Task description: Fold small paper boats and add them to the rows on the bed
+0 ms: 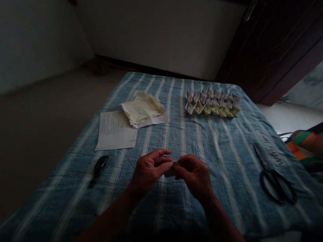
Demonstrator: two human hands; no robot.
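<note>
near the front edge of the blue striped cloth [224, 185], my left hand [149, 171] and right hand [194, 176] close together, fingers [164, 159] pinching a small folded paper [170, 171] between them, with rows of folded paper boats [213, 103] beyond, at the far edge.

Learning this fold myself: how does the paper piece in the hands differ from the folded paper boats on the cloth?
The paper piece is one, pinched between the left hand and right hand; the folded paper boats are many, packed in rows. The piece is held up; the boats rest on the striped cloth. Both are pale paper.
</note>
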